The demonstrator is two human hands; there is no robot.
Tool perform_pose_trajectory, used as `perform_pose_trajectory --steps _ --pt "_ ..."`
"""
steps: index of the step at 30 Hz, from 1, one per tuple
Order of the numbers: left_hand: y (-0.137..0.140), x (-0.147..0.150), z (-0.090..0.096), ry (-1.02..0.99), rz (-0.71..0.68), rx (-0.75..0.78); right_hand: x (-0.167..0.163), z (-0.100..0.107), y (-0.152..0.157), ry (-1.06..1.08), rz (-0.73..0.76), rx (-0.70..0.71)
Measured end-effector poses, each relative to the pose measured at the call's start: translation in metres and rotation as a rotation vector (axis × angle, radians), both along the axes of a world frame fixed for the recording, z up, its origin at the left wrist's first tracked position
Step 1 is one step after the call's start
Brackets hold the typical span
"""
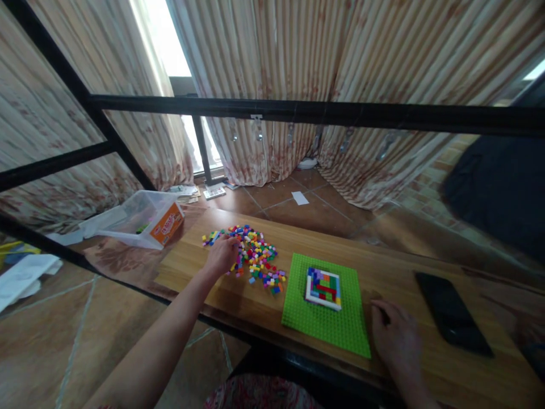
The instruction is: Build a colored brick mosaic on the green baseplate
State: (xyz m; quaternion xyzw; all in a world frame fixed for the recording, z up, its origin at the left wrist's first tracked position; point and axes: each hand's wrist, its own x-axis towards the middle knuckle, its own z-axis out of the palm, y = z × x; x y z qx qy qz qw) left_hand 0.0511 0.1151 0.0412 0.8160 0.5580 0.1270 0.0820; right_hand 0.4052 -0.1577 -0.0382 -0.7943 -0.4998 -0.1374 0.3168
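Note:
My left hand (222, 254) is over a loose pile of small colourful toy bricks (258, 253), its fingers bent together at the pile's left side. Whatever they may pinch is too small to make out. To the right of the pile lies a green baseplate (327, 332). On it sits a square brick build (323, 288) with a mostly white border and red, green, blue and purple bricks inside. My right hand (395, 335) rests on the wooden table just right of the baseplate, fingers loosely curled in, with nothing visible in them.
A black phone (452, 312) lies on the table (259, 301) at the right. Beyond the table's left end stands a clear plastic bin (142, 218) with an orange label. A dark metal rail (298, 108) crosses in front of the curtains (272, 51). Papers (300, 197) lie on the tiled floor.

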Motion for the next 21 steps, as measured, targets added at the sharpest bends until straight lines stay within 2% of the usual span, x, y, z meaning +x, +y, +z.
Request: perform_pose_trajectory --steps 6,15,21 --pt "-0.004 0.003 0.000 -0.025 -0.003 -0.034 0.001 -0.001 -0.001 0.005 0.019 -0.003" --pt "-0.012 -0.001 0.006 0.000 -0.056 -0.076 0.012 -0.014 -0.003 -0.059 0.015 -0.012" --pt "-0.010 0.000 0.006 0.007 -0.079 -0.057 0.010 -0.011 -0.002 -0.050 0.021 -0.010"
